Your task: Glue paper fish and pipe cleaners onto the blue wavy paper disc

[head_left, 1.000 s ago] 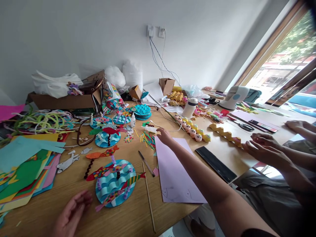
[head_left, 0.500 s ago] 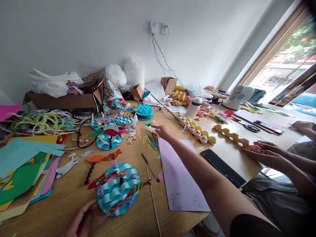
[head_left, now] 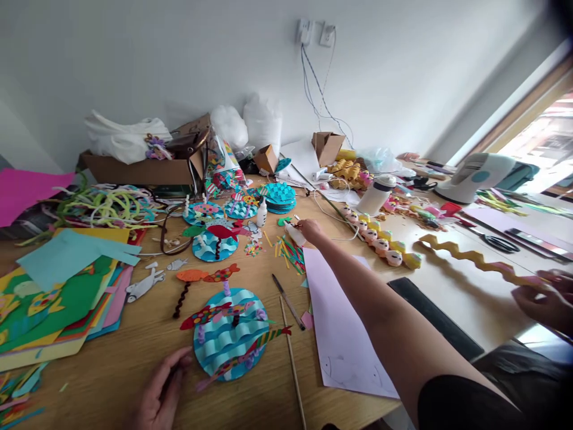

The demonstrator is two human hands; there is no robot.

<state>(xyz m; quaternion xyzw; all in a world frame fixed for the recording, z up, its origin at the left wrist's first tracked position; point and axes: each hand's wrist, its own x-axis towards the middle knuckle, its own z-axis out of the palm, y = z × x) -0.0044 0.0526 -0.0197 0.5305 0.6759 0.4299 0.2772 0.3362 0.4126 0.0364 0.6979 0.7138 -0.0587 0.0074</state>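
Note:
My right hand (head_left: 310, 232) reaches far across the table, its fingers closed at a small white object (head_left: 294, 235) whose kind I cannot make out. Beside it lie narrow strips of coloured paper (head_left: 290, 255) and a green paper piece (head_left: 283, 221). My left hand (head_left: 165, 388) rests near the front edge, fingers loosely bent and apart, holding nothing. Close to its fingertips is a round blue craft plate (head_left: 230, 349) with wavy paper strips and paper fish on it. Under my right forearm is a lilac sheet (head_left: 335, 334) with pencilled fish outlines.
A pen (head_left: 289, 301) and a thin stick (head_left: 293, 364) lie mid-table. Coloured paper (head_left: 102, 310) is stacked left. A white glue bottle (head_left: 262, 212) stands behind. At right, another person's hands (head_left: 544, 295) hold a yellow egg-carton strip (head_left: 474, 260) beyond a black slab (head_left: 434, 316).
The view has swung left, shifting most things rightward. The white object at my right hand looks more tilted. The other person's egg-carton strip is lifted and moved right. My left hand stays beside the plate.

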